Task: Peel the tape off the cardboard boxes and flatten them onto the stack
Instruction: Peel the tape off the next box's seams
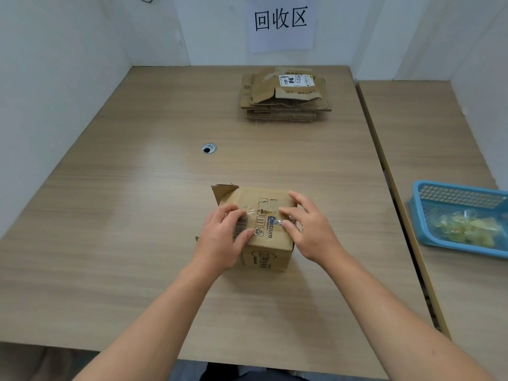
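While the left hand [222, 237] grips the cardboard box [264, 259] near the middle of the tabletop [123, 215], the right hand [310, 229] pinches the clear tape [253, 211] at the box's right edge, so peeling seems under way. Next comes a steady pull across the top (flattening waits). The blue basket [420, 221] holds crumpled tape scraps [467, 229]; the stack [286, 97] lies well beyond.

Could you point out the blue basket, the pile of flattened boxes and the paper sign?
blue basket [461, 196]: head view, its mesh back wall.
pile of flattened boxes [268, 89]: head view, the top sheet.
paper sign [281, 23]: head view, middle of the sheet.
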